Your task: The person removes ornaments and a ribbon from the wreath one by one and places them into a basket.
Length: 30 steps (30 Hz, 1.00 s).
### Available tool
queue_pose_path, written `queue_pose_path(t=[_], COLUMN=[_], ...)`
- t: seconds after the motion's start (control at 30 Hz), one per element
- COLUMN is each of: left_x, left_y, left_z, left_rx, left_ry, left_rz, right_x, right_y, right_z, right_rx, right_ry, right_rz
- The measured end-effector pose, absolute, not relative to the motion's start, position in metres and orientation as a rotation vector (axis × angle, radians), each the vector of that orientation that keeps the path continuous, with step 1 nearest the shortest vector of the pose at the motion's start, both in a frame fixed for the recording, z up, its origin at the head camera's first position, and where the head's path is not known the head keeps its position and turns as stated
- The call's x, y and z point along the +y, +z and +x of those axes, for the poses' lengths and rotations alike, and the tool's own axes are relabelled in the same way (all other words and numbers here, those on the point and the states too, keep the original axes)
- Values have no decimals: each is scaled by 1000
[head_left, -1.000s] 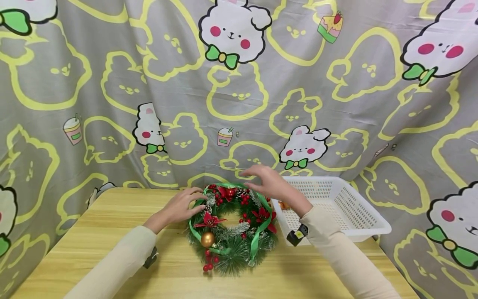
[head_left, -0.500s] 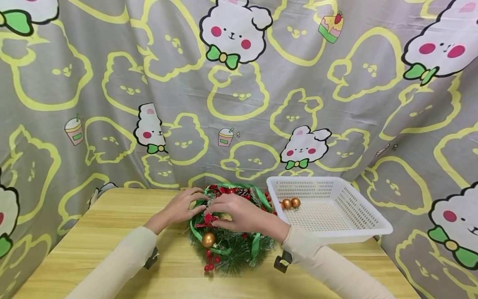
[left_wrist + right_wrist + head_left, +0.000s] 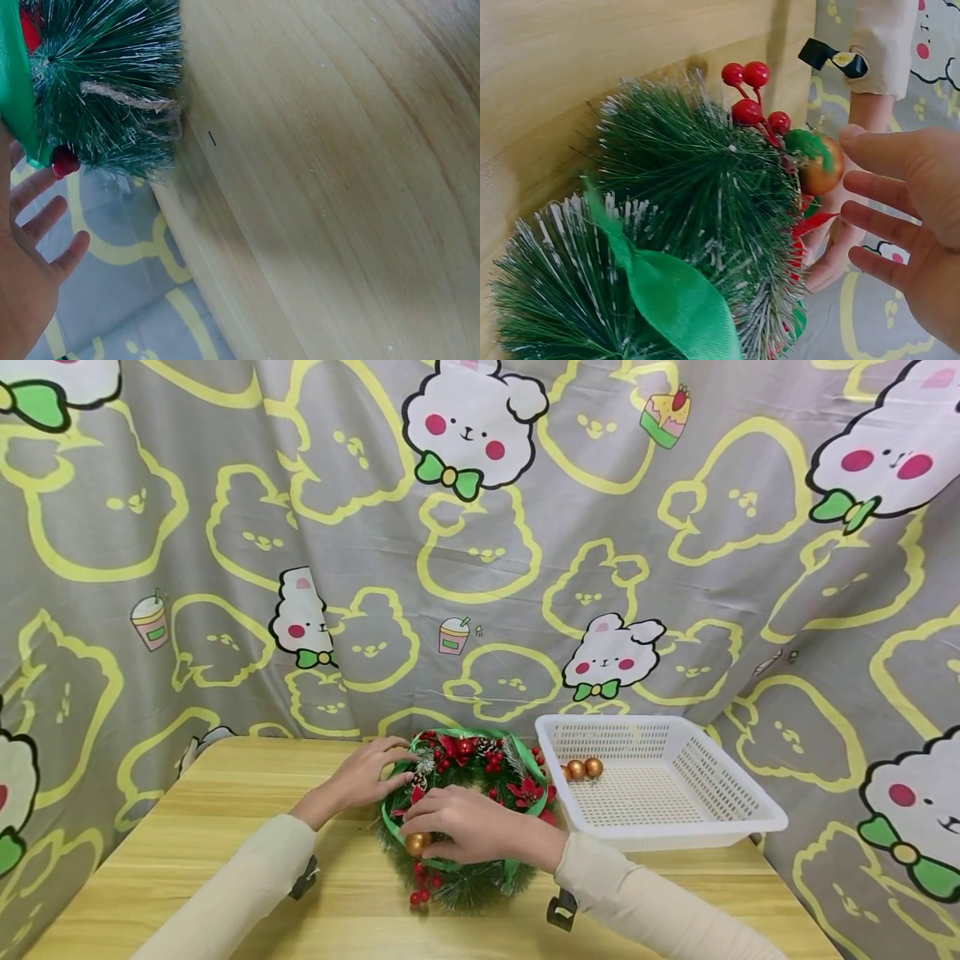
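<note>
A green Christmas wreath with red flowers, red berries, pinecones and green ribbon lies on the table. My left hand rests at its left edge, and the left wrist view shows its fingers extended. Over the wreath's front-left part, my right hand reaches to a gold ball fixed there. In the right wrist view, the thumb and fingertips are extended beside the gold ball; whether they touch it, I cannot tell. Much of the wreath's middle is hidden under the right hand.
On the right stands a white perforated plastic basket, with several gold balls in its left side. The wooden table meets a patterned grey curtain behind.
From the wreath's far right side, where a thin strand showed by its fingers, my right hand has come left and nearer to the gold ball. My left hand stays put.
</note>
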<state>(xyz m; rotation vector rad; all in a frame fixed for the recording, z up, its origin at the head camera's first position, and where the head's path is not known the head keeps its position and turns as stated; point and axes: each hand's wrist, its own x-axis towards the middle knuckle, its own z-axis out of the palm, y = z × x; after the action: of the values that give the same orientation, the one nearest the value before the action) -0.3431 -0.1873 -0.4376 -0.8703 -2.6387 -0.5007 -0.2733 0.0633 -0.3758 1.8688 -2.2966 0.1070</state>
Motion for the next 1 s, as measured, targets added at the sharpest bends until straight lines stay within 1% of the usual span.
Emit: queue_pose_path(t=[0.4,1.0], left_x=[-186,-186], left_y=[-437,-439], left_z=[-342,-342], left_rx=[-2640,-2630], left_ry=[-511,-516], left_rz=[-859,-862], right_x=[61,59], right_y=[-381,-384], right_z=[-271,-269], right_rx=[-2313,-2338], right_ry=[-94,-67], right_rz=[1860,1822])
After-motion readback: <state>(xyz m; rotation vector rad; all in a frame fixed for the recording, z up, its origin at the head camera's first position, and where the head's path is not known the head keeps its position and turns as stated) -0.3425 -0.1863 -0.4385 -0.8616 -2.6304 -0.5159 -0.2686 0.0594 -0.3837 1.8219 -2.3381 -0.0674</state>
